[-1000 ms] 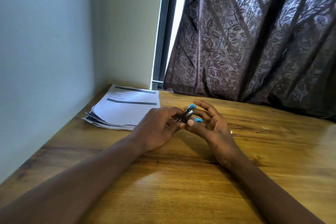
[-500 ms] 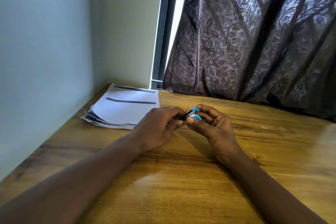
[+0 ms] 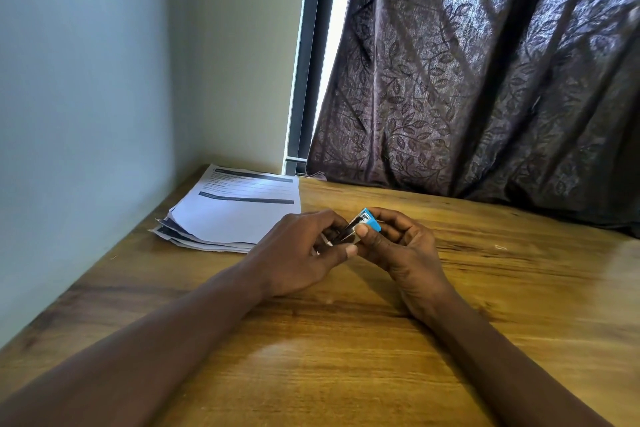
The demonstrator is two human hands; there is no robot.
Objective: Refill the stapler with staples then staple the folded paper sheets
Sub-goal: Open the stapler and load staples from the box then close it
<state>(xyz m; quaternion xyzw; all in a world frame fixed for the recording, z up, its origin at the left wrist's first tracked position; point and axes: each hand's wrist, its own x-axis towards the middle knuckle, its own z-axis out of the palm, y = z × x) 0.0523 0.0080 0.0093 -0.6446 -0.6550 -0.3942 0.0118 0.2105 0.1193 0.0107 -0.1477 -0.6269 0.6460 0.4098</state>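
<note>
Fingers of the right hand (image 3: 405, 250), looser a second ago, now curl tight round the blue end of the small stapler (image 3: 358, 218), thumb pressed on its side. The two blue tips that stood apart then now show as one block. As before, the left hand (image 3: 301, 253) pinches the stapler's rear between thumb and curled fingers. It is held between both hands, just above the table (image 3: 485, 305). Its body is narrow grey metal, its end glossy plastic. The tabletop is grained, shiny wood. Printed paper sheets (image 3: 235, 218) lie in a ragged, fanned stack near the left hand, beside the wall (image 3: 86, 80). A dark leaf-patterned curtain (image 3: 485, 80) hangs in folds behind.
</note>
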